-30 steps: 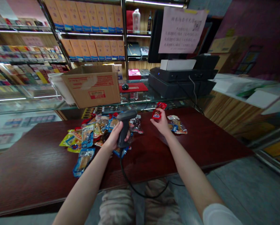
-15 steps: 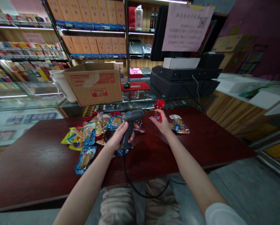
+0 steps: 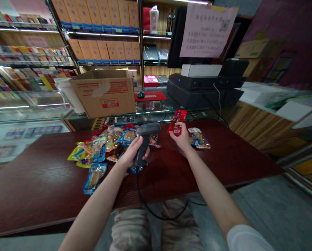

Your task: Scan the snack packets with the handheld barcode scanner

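Note:
My left hand (image 3: 133, 152) grips the handle of a dark barcode scanner (image 3: 145, 139), whose head points right and whose black cable (image 3: 150, 205) hangs off the table's front edge. My right hand (image 3: 182, 138) holds up a small red snack packet (image 3: 177, 122) just right of the scanner's head. Several snack packets in blue, yellow and red lie in a pile (image 3: 103, 150) on the dark red table (image 3: 40, 181), left of and behind my left hand. A smaller group of packets (image 3: 199, 138) lies just right of my right hand.
Behind the table runs a glass counter (image 3: 27, 115) bearing an open cardboard box (image 3: 105, 91), a red mat with a mouse (image 3: 141, 94) and a black till with a printer (image 3: 205, 87). Stocked shelves (image 3: 100, 31) fill the back wall. My knees (image 3: 156, 226) show below the table edge.
My right hand has tilted the red packet and raised it slightly beside the scanner head. The view shifted a little; the scanner hand stays nearly still.

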Available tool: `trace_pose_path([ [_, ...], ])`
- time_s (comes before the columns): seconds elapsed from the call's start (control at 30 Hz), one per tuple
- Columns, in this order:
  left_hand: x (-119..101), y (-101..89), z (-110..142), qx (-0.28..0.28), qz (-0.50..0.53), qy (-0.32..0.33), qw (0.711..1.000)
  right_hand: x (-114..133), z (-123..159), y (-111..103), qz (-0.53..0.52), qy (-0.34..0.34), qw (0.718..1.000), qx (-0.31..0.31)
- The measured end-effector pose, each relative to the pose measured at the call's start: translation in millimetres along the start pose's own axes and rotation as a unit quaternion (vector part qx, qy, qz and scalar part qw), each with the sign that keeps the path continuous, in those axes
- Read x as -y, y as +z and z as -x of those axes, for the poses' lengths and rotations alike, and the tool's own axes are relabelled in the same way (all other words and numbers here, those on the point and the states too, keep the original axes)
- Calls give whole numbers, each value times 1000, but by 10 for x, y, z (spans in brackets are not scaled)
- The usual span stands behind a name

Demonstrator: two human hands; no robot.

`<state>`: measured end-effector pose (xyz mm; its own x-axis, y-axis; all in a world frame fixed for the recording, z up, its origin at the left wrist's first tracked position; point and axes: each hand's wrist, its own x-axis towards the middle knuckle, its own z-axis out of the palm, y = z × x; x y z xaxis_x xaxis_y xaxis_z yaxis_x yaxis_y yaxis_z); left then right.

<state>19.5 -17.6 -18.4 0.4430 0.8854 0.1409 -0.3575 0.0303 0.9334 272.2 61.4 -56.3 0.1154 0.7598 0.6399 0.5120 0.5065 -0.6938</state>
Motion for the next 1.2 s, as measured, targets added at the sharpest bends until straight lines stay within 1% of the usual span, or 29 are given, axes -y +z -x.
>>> trace_pose_path([
  [0.2,41,-2,-7,34,33,-9,999,-51,31,30,22,-28,999,0],
  [0.37,99,40,-11,45,45,-22,998,-118,57,118,-11,-33,999,2],
  [0.43,130,56,-15,48,40,-31,998,-128,58,134,-17,-35,999,5],
  [0.57,170,56,-27,54,22,-36,998,-91,65,121,9,-38,999,13],
  [0.7,144,46,-15,60,7,-42,997,-57,60,98,17,-49,999,17],
  [0.8,88,31,-1,47,-1,-31,998,-63,14,36,58,-53,997,21],
  [0.87,35,1,5,35,-5,-27,999,-80,-30,-47,124,-23,991,35],
  [0.93,-30,-50,10,20,-8,-25,999,-107,-65,-159,224,45,972,50],
  [0.97,-64,-84,11,9,-9,-21,1000,-123,-76,-222,279,87,955,56],
  [1.03,-132,-161,15,-18,-8,-11,1000,-154,-85,-354,373,168,910,62],
  [1.1,-190,-240,20,-47,-3,-5,999,-172,-89,-476,423,233,874,60],
  [1.13,-214,-275,22,-62,3,-5,998,-170,-94,-523,436,251,863,48],
  [1.17,-234,-305,24,-78,10,-6,997,-161,-100,-553,443,253,860,28],
  [1.2,-250,-329,26,-95,18,-4,995,-142,-106,-560,443,239,864,6],
])
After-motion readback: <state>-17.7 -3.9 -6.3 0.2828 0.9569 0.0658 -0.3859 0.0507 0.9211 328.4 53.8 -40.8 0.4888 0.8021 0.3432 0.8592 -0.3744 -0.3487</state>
